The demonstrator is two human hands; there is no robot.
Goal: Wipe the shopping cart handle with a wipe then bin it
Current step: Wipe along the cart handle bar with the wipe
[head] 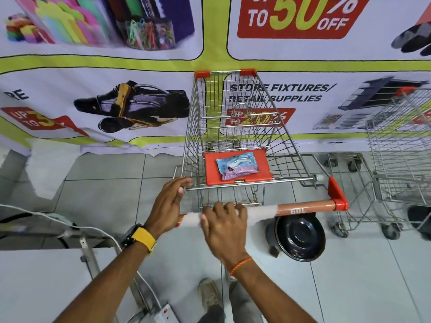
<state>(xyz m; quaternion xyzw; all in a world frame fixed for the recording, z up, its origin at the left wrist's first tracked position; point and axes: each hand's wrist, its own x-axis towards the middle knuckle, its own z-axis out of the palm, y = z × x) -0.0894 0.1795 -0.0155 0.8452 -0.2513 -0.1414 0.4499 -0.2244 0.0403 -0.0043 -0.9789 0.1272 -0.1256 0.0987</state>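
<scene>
The right hand [225,226] curls over the orange cart handle [300,207], pressing a white wipe [258,212] wrapped around the bar; the wipe spreads to both sides of the fingers. The left hand [169,206] clasps the cart's left corner, fingers closed around the wire rim [245,184] where the handle's left end meets the frame. On the orange fold-down seat [263,164] inside the basket lies a blue and pink wipes pack [236,165], flat; below the handle, on the tiled floor [105,192], stands a round black bin [299,236], just under the bar's right half. A second wire cart [401,145] is parked close on the right; a printed sale banner [93,89] covers the wall directly ahead of the cart; a white cable [77,227] trails at the left.
</scene>
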